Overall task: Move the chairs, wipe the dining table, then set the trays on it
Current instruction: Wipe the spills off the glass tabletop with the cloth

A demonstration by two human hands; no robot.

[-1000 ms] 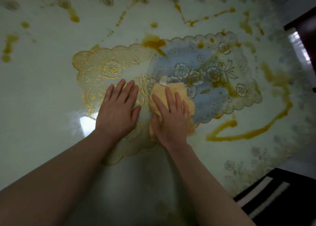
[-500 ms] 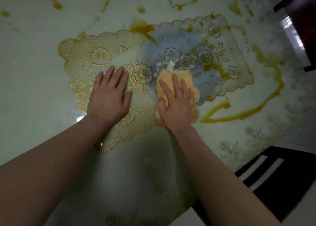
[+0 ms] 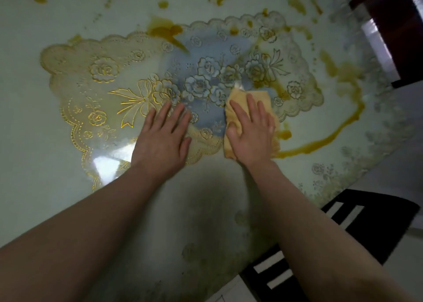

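Observation:
The dining table (image 3: 45,187) has a pale glossy top streaked with yellow-brown spills. A clear scalloped placemat (image 3: 109,77) with gold and blue embossed flowers lies on it. My left hand (image 3: 161,139) rests flat on the mat's near edge, fingers spread, holding nothing. To its right, my right hand (image 3: 251,132) presses flat on a folded yellow cloth (image 3: 275,118) at the mat's right part. A white tag sticks out at the cloth's far end. No trays are in view.
A long curved yellow-brown streak (image 3: 325,141) runs right of the cloth, and more blotches (image 3: 164,30) dot the far side. A dark chair back (image 3: 370,228) with slats stands at the table's near right edge. Dark wooden furniture (image 3: 398,27) is at the top right.
Both hands have shifted rightward across the placemat, the right one sliding the cloth with it. More of the mat's left gold bow pattern is uncovered.

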